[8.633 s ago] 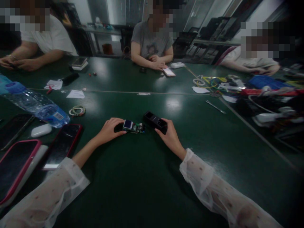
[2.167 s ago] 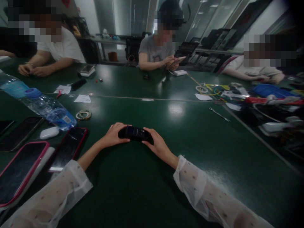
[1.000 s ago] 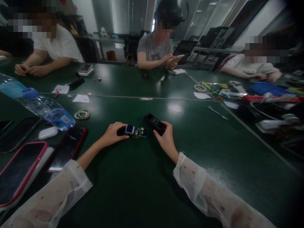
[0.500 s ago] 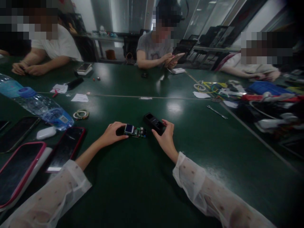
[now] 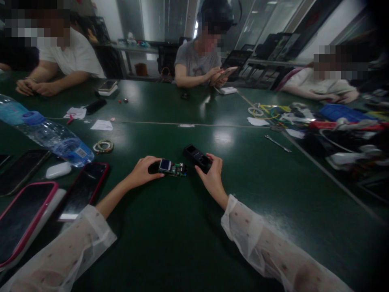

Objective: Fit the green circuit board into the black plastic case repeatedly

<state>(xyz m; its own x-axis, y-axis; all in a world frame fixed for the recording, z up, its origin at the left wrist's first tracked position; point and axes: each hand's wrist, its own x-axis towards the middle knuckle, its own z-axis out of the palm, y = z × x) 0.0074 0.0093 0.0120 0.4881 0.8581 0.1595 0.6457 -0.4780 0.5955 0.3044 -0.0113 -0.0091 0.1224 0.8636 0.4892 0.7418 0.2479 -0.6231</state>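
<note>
Between the thumb and fingers of my left hand (image 5: 144, 170) is the left end of a small circuit board (image 5: 174, 168) with a little screen; the hand is closed on it. My right hand (image 5: 211, 172) grips the near end of a black plastic casing (image 5: 195, 155) with cut-out openings in its face. The casing lies slanted, its far end pointing up and left. A narrow gap separates board and casing. Both are at the green table's (image 5: 170, 235) surface; whether they rest on it I cannot tell.
On the left lie water bottles (image 5: 57, 138), a red-edged phone (image 5: 83, 190), a pink-edged phone (image 5: 24, 223), a white earbud case (image 5: 58, 170) and bracelets (image 5: 103, 146). A wrench (image 5: 277, 143) and tangled cables (image 5: 273, 111) are at the right. Several people sit across the table.
Both hands, the circuit board and the black casing stay practically where they were. Across the table, the middle person's hand on a phone has shifted slightly.
</note>
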